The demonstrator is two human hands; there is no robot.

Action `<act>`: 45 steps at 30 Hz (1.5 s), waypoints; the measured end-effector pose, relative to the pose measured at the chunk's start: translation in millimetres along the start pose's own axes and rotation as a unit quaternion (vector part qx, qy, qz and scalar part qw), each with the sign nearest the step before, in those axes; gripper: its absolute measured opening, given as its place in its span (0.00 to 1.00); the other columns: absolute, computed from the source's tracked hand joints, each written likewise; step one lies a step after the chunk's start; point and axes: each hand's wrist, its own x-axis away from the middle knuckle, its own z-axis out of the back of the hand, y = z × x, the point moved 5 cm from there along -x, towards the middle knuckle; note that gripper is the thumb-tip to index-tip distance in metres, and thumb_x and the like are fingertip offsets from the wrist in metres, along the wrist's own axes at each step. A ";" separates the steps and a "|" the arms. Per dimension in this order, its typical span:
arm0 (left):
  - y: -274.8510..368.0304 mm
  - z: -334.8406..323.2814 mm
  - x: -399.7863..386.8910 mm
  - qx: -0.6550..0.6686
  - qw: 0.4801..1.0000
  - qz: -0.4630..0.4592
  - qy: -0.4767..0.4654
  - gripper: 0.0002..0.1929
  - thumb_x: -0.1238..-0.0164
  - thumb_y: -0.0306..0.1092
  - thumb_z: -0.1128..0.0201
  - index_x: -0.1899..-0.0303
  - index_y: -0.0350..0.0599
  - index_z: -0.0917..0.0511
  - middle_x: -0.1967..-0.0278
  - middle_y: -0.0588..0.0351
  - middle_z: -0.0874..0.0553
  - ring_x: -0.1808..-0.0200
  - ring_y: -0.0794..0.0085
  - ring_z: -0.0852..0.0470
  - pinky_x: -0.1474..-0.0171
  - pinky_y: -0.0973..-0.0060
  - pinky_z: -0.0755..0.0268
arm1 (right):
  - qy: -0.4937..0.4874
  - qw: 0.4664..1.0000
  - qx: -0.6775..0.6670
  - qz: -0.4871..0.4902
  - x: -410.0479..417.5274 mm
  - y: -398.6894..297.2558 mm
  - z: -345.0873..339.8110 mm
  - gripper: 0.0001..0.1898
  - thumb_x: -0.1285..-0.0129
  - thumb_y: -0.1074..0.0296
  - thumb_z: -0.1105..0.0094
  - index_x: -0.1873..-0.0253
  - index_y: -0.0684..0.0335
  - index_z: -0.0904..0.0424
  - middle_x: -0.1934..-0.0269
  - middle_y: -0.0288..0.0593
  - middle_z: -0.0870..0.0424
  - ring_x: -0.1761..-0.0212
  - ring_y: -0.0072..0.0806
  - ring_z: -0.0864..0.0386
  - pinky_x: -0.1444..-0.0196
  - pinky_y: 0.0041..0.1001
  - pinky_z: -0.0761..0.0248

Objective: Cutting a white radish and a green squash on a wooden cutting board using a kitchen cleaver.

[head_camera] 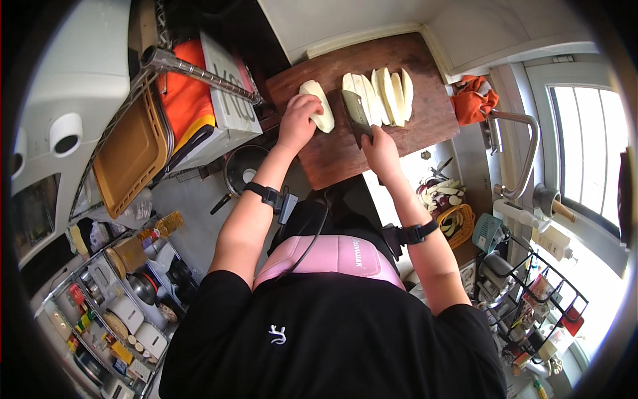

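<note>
My left hand (299, 119) rests with curled fingers on a pale peeled eggplant piece (325, 112), steadying it on the left part of a wooden cutting board (329, 159). In my right hand (381, 152) is the handle of a kitchen cleaver (355, 114). Its broad dark blade lies beside the left edge of several long cut eggplant strips (384, 97), covering part of the nearest one. These strips lie side by side at the board's upper middle and right. A gap of bare wood separates the blade from the piece under my left hand.
Below the board's right side, a sink (386, 194) holds purple and white peelings (443, 192) near a yellow basket (463, 224). A faucet (533, 149) with an orange cloth (473, 99) stands right. Left are a wire rack (199, 75), brown tray (132, 154) and frying pan (241, 167).
</note>
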 end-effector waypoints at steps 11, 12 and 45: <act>24.6 -32.4 -9.2 0.064 0.998 -0.019 -0.024 0.11 0.51 0.17 0.40 0.66 0.45 0.19 0.53 0.57 0.18 0.43 0.57 0.24 0.40 0.63 0.27 | 0.039 0.993 0.085 -0.066 -11.9 9.6 -9.6 0.11 0.31 0.64 0.46 0.53 0.67 0.26 0.66 0.65 0.17 0.61 0.61 0.18 0.59 0.54 0.26; 26.6 -35.7 -12.2 0.069 0.997 -0.021 -0.020 0.11 0.51 0.17 0.40 0.66 0.45 0.20 0.54 0.57 0.18 0.43 0.56 0.23 0.40 0.63 0.27 | 0.053 0.993 0.091 -0.058 -15.1 12.8 -6.6 0.11 0.31 0.64 0.47 0.52 0.66 0.27 0.67 0.63 0.16 0.62 0.60 0.17 0.59 0.53 0.26; -20.9 -28.5 -27.0 0.037 0.995 0.081 -0.044 0.19 0.48 0.30 0.26 0.52 0.50 0.19 0.43 0.59 0.20 0.38 0.56 0.24 0.34 0.63 0.31 | -0.062 0.986 0.154 0.013 -40.1 -43.2 16.5 0.09 0.33 0.69 0.52 0.57 0.68 0.25 0.66 0.61 0.15 0.60 0.57 0.16 0.57 0.50 0.24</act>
